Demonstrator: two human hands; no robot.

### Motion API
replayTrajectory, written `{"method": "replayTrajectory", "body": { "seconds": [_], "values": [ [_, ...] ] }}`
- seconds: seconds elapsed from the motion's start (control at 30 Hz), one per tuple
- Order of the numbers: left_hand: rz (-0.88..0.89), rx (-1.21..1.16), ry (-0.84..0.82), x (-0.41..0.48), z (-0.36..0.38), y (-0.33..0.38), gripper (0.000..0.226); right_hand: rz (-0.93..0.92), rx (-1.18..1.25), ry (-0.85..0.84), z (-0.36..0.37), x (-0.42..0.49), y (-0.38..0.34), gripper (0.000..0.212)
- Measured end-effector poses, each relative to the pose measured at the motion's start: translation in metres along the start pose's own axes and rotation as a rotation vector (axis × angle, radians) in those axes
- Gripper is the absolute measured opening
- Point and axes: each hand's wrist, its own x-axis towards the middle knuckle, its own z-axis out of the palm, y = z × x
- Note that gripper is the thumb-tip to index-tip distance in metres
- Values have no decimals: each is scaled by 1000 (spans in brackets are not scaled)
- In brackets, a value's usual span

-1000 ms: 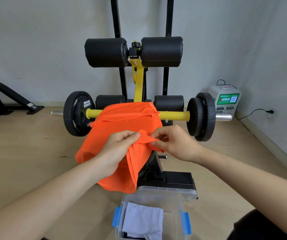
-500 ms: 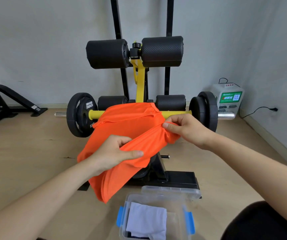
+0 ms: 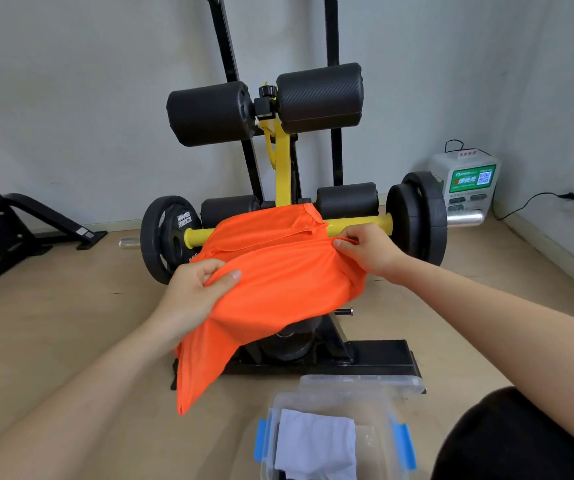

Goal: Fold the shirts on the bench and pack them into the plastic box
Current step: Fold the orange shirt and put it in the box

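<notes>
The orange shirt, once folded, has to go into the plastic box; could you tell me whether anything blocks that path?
Nothing visible does. The orange shirt hangs above and behind the open plastic box, which holds only a folded white shirt.

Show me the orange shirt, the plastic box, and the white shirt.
orange shirt (image 3: 289, 282): head view, middle of the draped cloth.
plastic box (image 3: 361, 384): head view, far rim.
white shirt (image 3: 316, 445): head view, middle of the folded cloth inside the box.

Plastic box (image 3: 393, 410) cropped below
</notes>
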Motion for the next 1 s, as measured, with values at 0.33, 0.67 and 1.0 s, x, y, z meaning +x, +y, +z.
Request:
{"method": "replayTrajectory", "body": {
  "seconds": [0.33,0.67,1.0],
  "values": [
    [160,383,85,106,-6,13,14,50,-171,89,1,42,22,25],
    [99,361,-42,148,15,-10,17,189,-404,32,3,71,52,20],
    [13,303,183,63,-43,-52,11,-155,-195,-2,46,52,-16,4]
  ]
}}
